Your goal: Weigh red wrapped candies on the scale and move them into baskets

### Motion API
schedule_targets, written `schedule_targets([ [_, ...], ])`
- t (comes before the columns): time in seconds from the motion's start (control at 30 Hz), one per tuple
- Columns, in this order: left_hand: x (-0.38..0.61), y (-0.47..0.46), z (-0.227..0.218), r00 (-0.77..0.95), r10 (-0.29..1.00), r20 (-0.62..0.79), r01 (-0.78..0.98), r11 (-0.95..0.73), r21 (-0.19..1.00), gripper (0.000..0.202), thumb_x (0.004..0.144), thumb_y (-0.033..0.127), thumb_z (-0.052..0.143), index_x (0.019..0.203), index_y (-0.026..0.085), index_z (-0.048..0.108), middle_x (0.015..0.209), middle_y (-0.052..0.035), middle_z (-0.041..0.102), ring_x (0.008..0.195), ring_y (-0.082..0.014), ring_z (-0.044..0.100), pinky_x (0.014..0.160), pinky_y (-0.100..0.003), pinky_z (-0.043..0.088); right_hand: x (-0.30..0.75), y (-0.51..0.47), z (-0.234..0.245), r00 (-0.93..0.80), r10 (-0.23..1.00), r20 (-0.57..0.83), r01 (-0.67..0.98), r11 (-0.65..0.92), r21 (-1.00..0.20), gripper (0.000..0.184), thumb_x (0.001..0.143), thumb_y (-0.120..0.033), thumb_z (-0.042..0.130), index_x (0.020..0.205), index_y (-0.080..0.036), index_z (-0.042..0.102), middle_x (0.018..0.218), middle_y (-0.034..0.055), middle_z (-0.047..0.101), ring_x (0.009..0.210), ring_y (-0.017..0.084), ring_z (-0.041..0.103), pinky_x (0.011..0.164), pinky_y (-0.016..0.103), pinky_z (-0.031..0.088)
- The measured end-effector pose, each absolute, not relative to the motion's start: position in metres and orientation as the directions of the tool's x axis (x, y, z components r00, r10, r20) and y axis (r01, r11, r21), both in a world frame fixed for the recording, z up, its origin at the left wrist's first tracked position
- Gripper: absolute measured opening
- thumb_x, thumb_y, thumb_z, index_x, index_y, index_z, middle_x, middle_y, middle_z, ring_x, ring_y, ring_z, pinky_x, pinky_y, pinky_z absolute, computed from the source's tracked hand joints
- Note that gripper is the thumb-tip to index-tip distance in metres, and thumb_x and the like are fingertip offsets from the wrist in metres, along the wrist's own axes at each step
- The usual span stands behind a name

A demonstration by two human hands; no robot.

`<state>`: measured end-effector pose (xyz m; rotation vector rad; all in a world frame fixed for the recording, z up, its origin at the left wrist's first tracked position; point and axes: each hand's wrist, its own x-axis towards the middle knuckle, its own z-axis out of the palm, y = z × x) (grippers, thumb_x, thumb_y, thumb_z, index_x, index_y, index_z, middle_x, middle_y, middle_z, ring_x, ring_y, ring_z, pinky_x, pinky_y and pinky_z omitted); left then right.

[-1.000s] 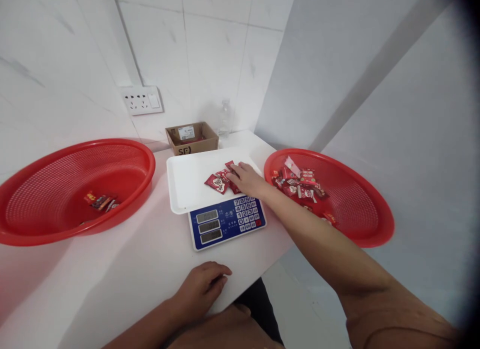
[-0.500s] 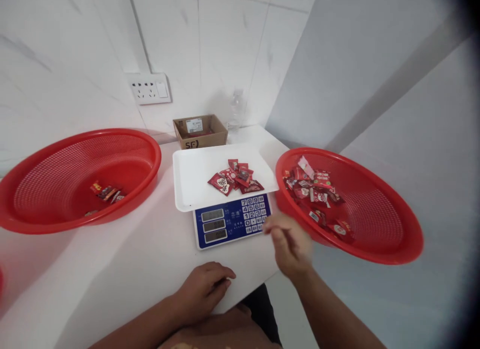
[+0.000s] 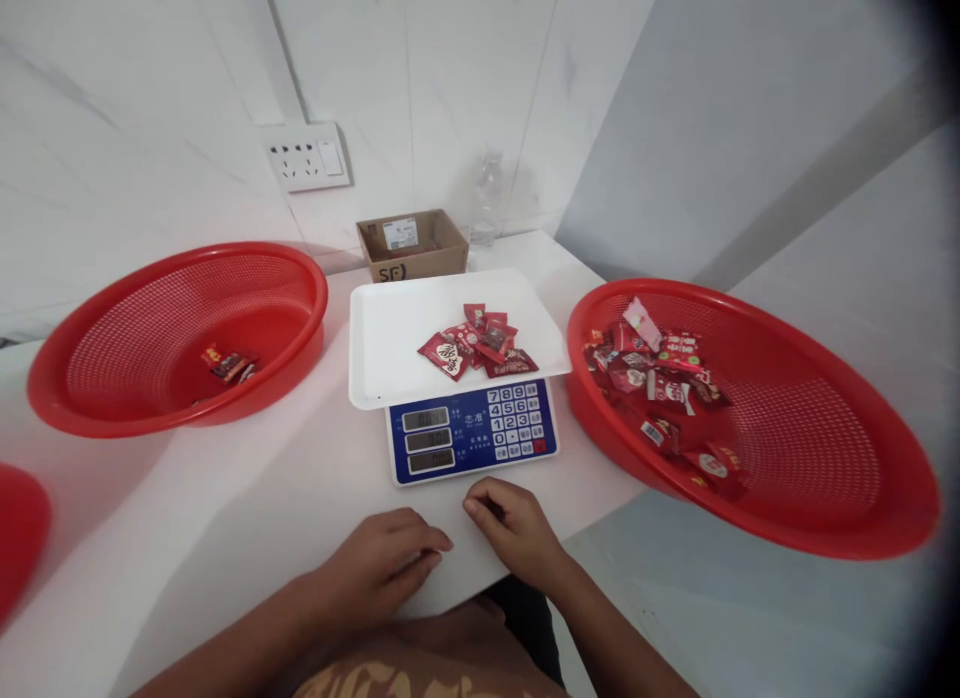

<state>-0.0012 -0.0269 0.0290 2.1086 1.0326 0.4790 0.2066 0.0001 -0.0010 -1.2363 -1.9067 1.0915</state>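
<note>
A: Hands?
B: Left hand and right hand are both resting on the white bench, side by side, just in front of the blue digital scale and not touching it. Fingers are curling loosely, grasping nothing.
A: Packets?
B: A small pile of red candy packets is sitting on the scale's white rectangular plastic tray, right of its middle. More are lying in the round red mesh plastic basket on the right — a few in the matching red mesh basket on the left.
A: Behind?
B: An open brown cardboard box is standing by the tiled wall, just behind the tray.
</note>
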Motion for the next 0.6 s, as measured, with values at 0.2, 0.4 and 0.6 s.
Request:
schedule_targets([
  [0.2, -0.052, -0.006, 0.069, 0.101, 0.948, 0.302, 0.837, -0.245, 0.489, 0.019, 0.085, 0.033, 0.046, 0.093, 0.024, 0.061, 0.090, -0.0017, 0.068, 0.080, -0.0148, 0.063, 0.064, -0.023, 0.050, 0.206, -0.002, -0.001, -0.375, 0.924, 0.071, 0.403, 0.232, -0.885, 0.018, 0.086, -0.027, 0.047, 0.073, -0.021, 0.057, 0.066, -0.0010, 0.058, 0.062, 0.013, 0.054, 0.059, 0.023, 0.042],
  [0.4, -0.101, 0.028, 0.118, -0.220, 0.869, 0.443, 0.967, 0.133, 0.218, 0.033, 0.085, 0.040, 0.047, 0.110, 0.020, 0.055, 0.108, -0.0003, 0.062, 0.100, -0.0185, 0.058, 0.075, -0.027, 0.049, 0.207, -0.001, -0.003, -0.388, 0.918, 0.085, 0.385, 0.245, -0.890, 0.017, 0.086, -0.027, 0.047, 0.074, -0.021, 0.058, 0.069, -0.0006, 0.060, 0.064, 0.013, 0.055, 0.061, 0.023, 0.042],
  [0.6, -0.158, 0.051, 0.121, -0.378, 0.862, 0.336, 0.922, 0.384, 0.051, 0.053, 0.080, 0.058, 0.044, 0.116, 0.019, 0.053, 0.089, 0.0016, 0.059, 0.088, -0.0172, 0.058, 0.076, -0.036, 0.048, 0.207, -0.001, -0.002, -0.379, 0.922, 0.076, 0.389, 0.234, -0.891, 0.017, 0.086, -0.027, 0.047, 0.074, -0.021, 0.058, 0.069, -0.0004, 0.060, 0.064, 0.013, 0.055, 0.060, 0.024, 0.042],
])
